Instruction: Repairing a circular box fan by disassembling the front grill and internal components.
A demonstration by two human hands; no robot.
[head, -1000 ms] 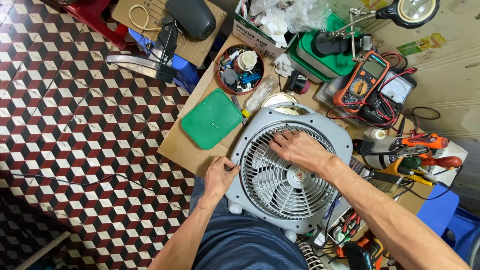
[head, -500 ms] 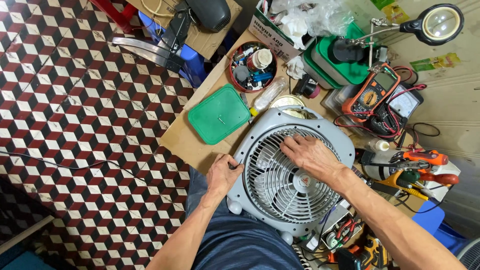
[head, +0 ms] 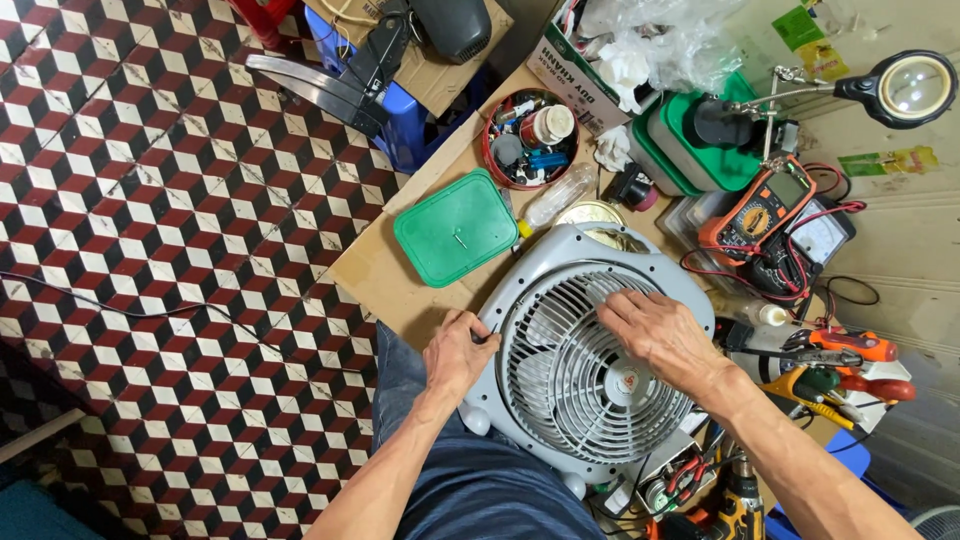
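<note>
overhead view of a cluttered bench point(head: 380, 275) beside a floor point(head: 150, 200) tiled in a red, white and black cube pattern. a grey box fan point(head: 585, 350) lies grille-up at the near edge of the bench, partly over the person's lap. the left hand point(head: 458, 350) is curled against the fan's left rim, fingers bent and pressed to the frame; a small dark object seems to be nipped at its fingertips, but what it is cannot be told. the right hand point(head: 655, 335) lies flat on the upper right part of the round grille, fingers loosely spread and touching the bars, gripping nothing. just beyond the fan's upper left corner lies a green square lid point(head: 455, 228); farther back stands a round red tub of small parts point(head: 530, 138). to the right of the fan sit an orange multimeter point(head: 760, 212) with red leads, a magnifier on a stand point(head: 905, 85) and red-handled hand tools point(head: 850, 360). a thin black cable point(head: 150, 310) runs across the floor at left.
</note>
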